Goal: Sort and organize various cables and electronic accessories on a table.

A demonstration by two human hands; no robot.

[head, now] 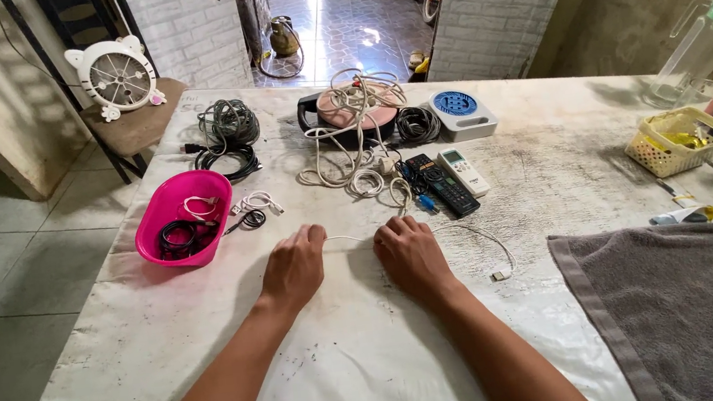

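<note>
Pinching one thin white cable (348,239) between them, left hand (294,267) and right hand (411,255) rest on the tabletop (367,362); two remotes (452,178), one pink bowl (180,218).

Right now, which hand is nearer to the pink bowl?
The left hand. It rests on the table just right of the pink bowl, holding the thin white cable. The right hand lies farther right, beyond the left hand.

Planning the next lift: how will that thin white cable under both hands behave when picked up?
The thin white cable is probably floppy: it curves loosely across the table. Likely light, being so thin. Its free plug end may dangle and swing beyond the right hand.
</note>
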